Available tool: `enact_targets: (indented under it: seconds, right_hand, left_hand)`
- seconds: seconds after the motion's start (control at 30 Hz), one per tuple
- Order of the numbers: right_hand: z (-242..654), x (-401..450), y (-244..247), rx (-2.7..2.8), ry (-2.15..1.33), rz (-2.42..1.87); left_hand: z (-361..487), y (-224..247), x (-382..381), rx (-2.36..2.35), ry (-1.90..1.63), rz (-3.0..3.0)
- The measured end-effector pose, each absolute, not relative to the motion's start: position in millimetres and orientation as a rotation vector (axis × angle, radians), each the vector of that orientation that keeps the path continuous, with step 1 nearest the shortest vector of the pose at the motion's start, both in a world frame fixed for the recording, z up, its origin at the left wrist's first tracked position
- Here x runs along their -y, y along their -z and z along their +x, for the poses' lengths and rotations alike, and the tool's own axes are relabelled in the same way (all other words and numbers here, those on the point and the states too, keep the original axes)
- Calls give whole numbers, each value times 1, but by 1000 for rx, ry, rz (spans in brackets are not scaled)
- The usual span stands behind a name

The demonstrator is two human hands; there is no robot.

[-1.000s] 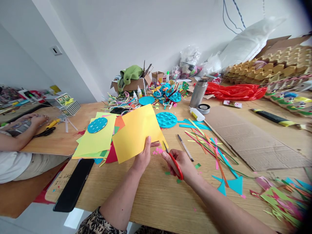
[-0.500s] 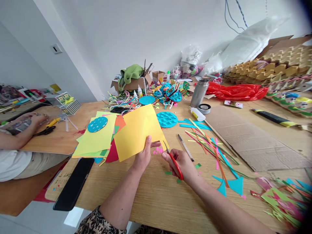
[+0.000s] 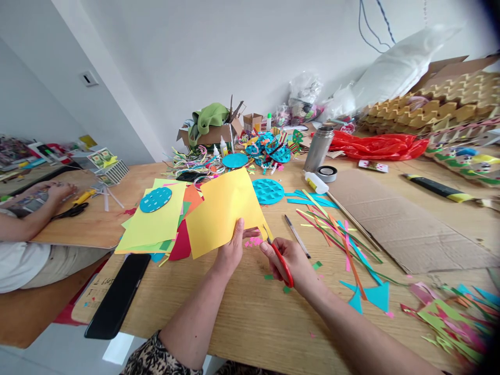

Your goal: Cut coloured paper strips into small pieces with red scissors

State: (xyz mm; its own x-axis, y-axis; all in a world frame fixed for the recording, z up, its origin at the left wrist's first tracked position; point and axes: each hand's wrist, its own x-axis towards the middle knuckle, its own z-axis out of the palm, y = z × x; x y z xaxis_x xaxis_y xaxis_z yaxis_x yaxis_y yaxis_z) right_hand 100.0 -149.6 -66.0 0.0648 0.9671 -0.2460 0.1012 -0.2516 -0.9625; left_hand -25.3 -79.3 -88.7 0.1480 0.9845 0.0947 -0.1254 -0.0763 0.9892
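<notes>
My left hand [image 3: 233,247] grips a sheet of yellow paper [image 3: 222,208] by its lower edge, thumb on top, holding it above the table. My right hand [image 3: 287,260] is closed round red-handled scissors [image 3: 282,262]. Their blades meet the sheet's lower right corner, where a narrow strip [image 3: 267,230] hangs partly cut along the edge. Small pink paper bits [image 3: 253,241] lie under the hands. Left of the held sheet is a stack of coloured paper [image 3: 156,224] topped by a blue dotted oval [image 3: 155,200].
A pen [image 3: 297,237], coloured paper strips [image 3: 344,229], a glue bottle [image 3: 316,183], a steel flask [image 3: 319,149] and cardboard [image 3: 406,224] lie to the right. A black phone [image 3: 117,297] rests at the left table edge. Another person's arm [image 3: 37,211] is at far left.
The yellow sheet and my left hand have shifted slightly right, towards the scissors. The scissor blades now sit closer against the strip at the sheet's corner.
</notes>
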Motion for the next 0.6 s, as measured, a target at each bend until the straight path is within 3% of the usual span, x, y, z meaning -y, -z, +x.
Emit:
enact_targets:
  seconds: [0.6]
  right_hand:
    - [99, 148, 77, 1048, -1280, -1489]
  left_hand:
    - [-23, 86, 82, -906, -1231, 1083]
